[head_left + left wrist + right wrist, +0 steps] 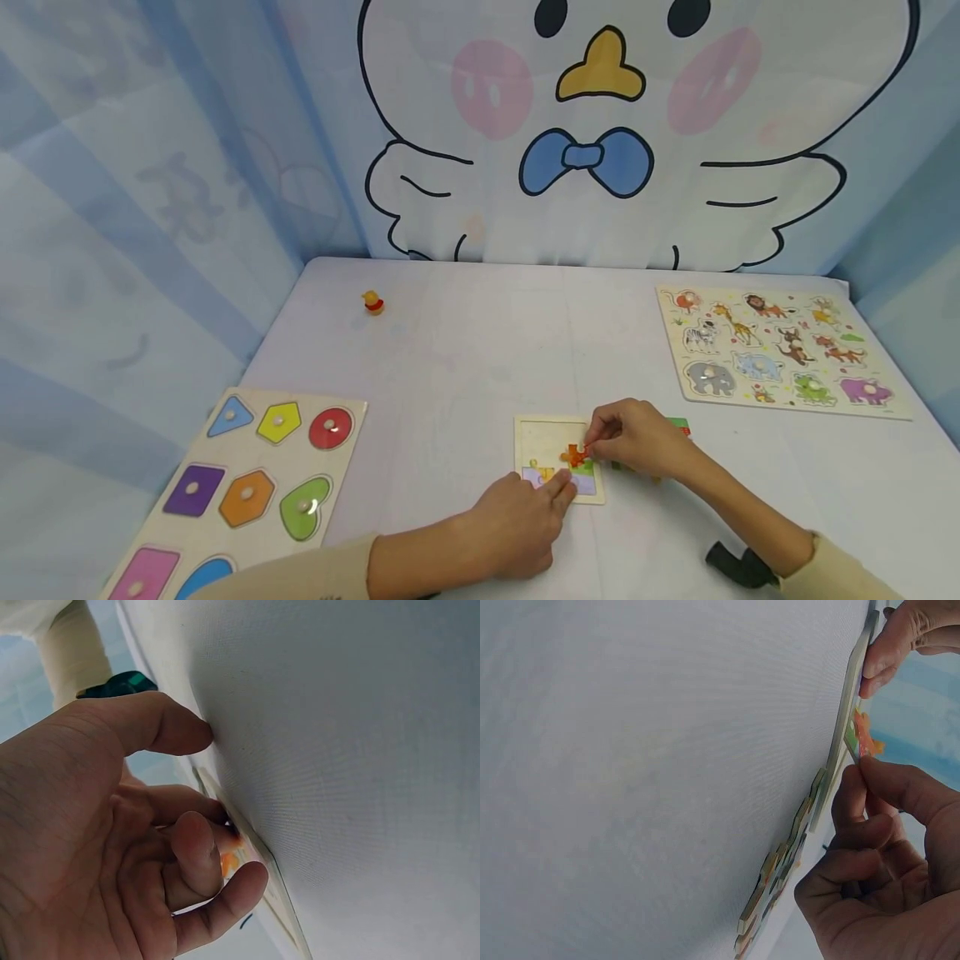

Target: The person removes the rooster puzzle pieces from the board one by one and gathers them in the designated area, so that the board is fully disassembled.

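Note:
A small square wooden puzzle tray (538, 435) lies on the table, with several lilac, yellow and green pieces (585, 485) along its near side. My right hand (637, 437) pinches an orange-red jigsaw piece (573, 456) between thumb and index finger over the tray. In the right wrist view that puzzle piece (864, 735) is tilted, one edge close to the tray (842, 724). My left hand (517, 525) rests at the tray's near side, extended fingertips pressing on the fitted pieces. Its thumb reaches down to the cloth in the left wrist view, holding nothing.
Loose puzzle pieces (772, 881) lie beside the tray, mostly hidden under my right hand from above. A shape board (251, 450) sits at left, an animal board (772, 350) at back right. A small toy figure (372, 302) stands far left; a black object (738, 567) lies near my right forearm.

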`<state>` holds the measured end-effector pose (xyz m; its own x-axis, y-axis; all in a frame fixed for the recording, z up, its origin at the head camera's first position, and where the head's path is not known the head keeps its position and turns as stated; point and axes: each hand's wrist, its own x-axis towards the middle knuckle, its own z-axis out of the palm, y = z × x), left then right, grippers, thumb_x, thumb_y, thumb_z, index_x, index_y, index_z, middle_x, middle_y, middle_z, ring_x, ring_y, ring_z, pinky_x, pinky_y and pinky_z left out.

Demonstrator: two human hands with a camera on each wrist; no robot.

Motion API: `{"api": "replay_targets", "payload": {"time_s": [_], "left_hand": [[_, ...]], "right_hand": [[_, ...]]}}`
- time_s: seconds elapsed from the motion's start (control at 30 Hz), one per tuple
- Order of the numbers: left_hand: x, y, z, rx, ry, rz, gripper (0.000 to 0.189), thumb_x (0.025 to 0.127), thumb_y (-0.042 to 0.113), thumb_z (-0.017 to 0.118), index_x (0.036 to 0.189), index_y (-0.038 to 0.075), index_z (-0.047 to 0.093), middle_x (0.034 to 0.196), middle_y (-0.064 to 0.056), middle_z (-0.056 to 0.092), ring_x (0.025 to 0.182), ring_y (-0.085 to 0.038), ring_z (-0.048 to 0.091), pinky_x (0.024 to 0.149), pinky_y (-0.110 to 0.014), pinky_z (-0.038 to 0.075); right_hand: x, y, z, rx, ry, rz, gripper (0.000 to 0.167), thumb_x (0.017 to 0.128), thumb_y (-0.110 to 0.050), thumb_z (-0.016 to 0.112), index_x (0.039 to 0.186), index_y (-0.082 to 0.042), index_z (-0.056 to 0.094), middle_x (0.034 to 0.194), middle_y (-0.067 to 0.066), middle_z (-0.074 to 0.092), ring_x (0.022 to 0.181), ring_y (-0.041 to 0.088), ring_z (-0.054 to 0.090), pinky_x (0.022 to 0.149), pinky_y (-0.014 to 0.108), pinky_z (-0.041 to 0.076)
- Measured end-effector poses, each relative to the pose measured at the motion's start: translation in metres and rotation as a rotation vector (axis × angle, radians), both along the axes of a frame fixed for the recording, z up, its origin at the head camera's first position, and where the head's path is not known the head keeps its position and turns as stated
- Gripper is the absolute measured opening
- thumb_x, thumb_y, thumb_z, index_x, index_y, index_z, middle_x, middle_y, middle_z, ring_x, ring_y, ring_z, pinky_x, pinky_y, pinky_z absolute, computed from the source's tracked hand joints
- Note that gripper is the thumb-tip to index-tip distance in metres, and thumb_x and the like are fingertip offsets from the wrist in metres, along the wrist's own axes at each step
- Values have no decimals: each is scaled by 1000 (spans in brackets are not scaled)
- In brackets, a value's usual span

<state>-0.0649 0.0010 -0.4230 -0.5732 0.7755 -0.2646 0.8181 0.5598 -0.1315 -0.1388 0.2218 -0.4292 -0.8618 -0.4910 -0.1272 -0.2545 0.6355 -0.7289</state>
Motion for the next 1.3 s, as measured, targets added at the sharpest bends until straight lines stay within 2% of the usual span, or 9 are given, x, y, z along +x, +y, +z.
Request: {"api": "replay_targets", "payload": {"time_s": [0.13, 0.3, 0.43, 0.6, 0.77, 0.93, 1.1, 1.17, 1.3], "left_hand": [[1, 2, 0, -4, 19, -4, 64, 89, 40, 64, 146, 13, 51, 148, 1, 47, 84, -9, 63, 62, -27, 45], [1, 8, 2, -42, 16, -16, 58, 89, 40, 65, 140, 15, 57, 149, 0, 46, 114, -12, 58, 82, -34, 49], [2, 13, 3, -33, 45, -33, 44, 87, 39, 67, 126, 18, 69, 141, -1, 53, 110, -14, 61, 83, -37, 50], [3, 17, 4, -9, 144, -63, 30, 85, 43, 71, 107, 22, 75, 120, 3, 61, 92, -12, 61, 69, -34, 49], [4, 20, 5, -13, 189, -71, 24, 85, 43, 71, 101, 25, 75, 105, 7, 62, 84, -10, 56, 63, -32, 48], [3, 22, 7, -26, 222, -69, 21, 87, 43, 69, 97, 26, 75, 98, 9, 62, 81, -10, 54, 60, -31, 47], [-2, 18, 9, -17, 95, -50, 31, 87, 41, 69, 111, 21, 74, 121, 5, 62, 86, -11, 61, 66, -32, 48], [-5, 14, 9, -25, 24, -25, 42, 89, 39, 67, 126, 19, 68, 135, 4, 57, 90, -14, 64, 70, -32, 49], [-10, 6, 10, -31, -75, 23, 58, 93, 37, 63, 146, 19, 51, 148, 7, 46, 99, -12, 64, 72, -29, 48]], "right_hand": [[0, 0, 1, -10, -2, 2, 10, 83, -8, 76, 79, -15, 70, 71, -8, 65, 61, 12, 56, 54, 26, 46], [0, -1, 2, -15, -10, -9, 10, 83, -8, 76, 79, -15, 70, 72, -8, 65, 60, 13, 55, 53, 26, 45], [1, -1, 1, -13, -20, -24, 11, 83, -8, 75, 78, -15, 70, 71, -6, 65, 60, 13, 55, 52, 26, 45], [2, 0, 1, -11, -26, -42, 12, 83, -8, 75, 77, -16, 69, 71, -5, 65, 61, 15, 55, 53, 26, 44], [4, -1, 2, -17, -25, -30, 13, 83, -7, 74, 76, -17, 68, 71, -6, 64, 61, 13, 54, 53, 26, 44], [4, 3, 12, -15, 56, -15, 15, 84, -7, 73, 77, -20, 67, 72, -9, 64, 62, 12, 55, 55, 27, 45], [4, 27, 26, -59, -3, -55, 6, 87, -15, 75, 84, -14, 69, 78, 0, 67, 66, 20, 60, 57, 29, 49], [5, 41, 29, -74, -41, -78, 7, 87, -17, 75, 88, -12, 70, 79, 4, 67, 67, 23, 61, 58, 29, 49], [11, 73, 28, -40, -71, -142, 9, 88, -18, 74, 92, -11, 71, 81, 4, 66, 73, 22, 61, 64, 29, 50]]}}
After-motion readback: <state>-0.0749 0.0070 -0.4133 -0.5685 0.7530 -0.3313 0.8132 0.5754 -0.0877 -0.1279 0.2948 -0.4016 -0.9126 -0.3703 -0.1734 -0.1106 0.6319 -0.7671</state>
